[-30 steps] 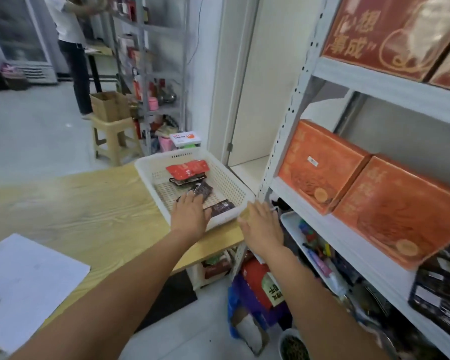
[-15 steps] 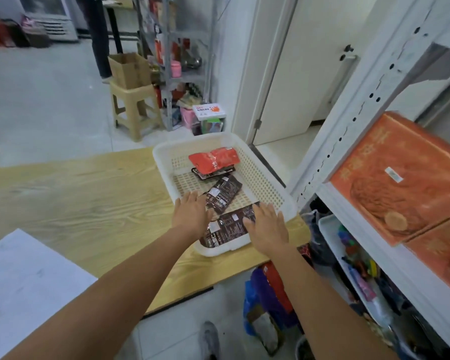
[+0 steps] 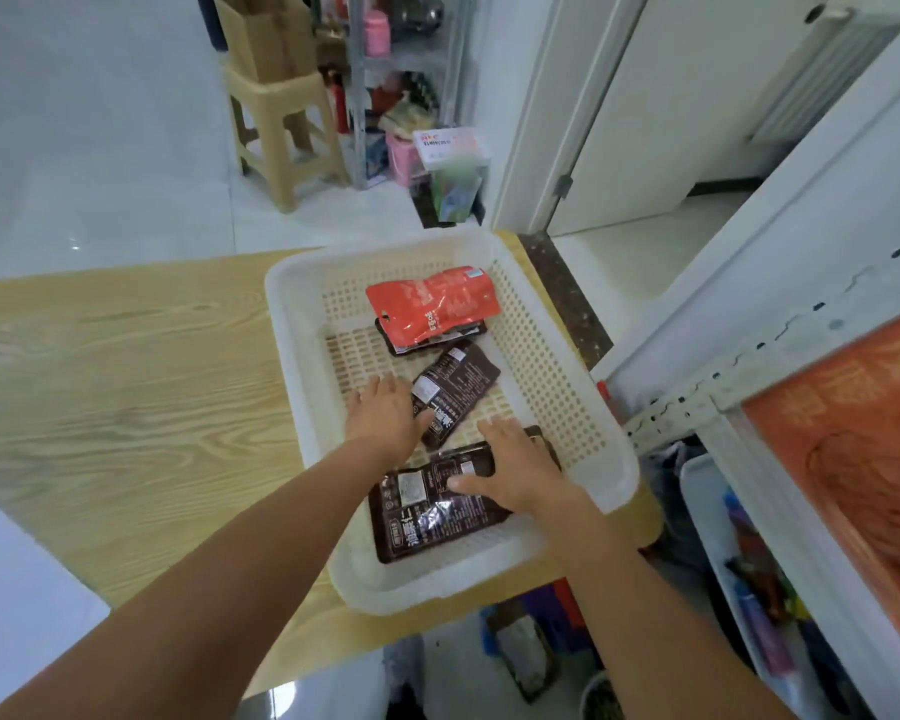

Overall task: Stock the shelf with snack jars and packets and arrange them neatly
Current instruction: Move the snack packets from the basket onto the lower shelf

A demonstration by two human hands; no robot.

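Observation:
A white perforated basket (image 3: 292,324) sits on the wooden table (image 3: 126,397). Inside lie a red snack packet (image 3: 432,301) on top of a dark one, a dark brown packet (image 3: 455,387) in the middle, and a larger dark brown packet (image 3: 427,517) at the near end. My left hand (image 3: 385,418) rests flat with spread fingers, its thumb touching the middle packet. My right hand (image 3: 515,470) lies palm down on the near packet, fingers apart. The white metal shelf (image 3: 697,402) stands to the right.
An orange box (image 3: 853,459) sits on the shelf at right, with a tray of mixed goods (image 3: 749,579) below. Bags (image 3: 531,652) lie on the floor under the table edge. A beige stool (image 3: 281,122) with a cardboard box and a metal rack stand behind.
The view has tilted down onto the basket. My right hand moved from the basket's rim onto the near dark packet. My left hand stayed inside the basket by the middle packet.

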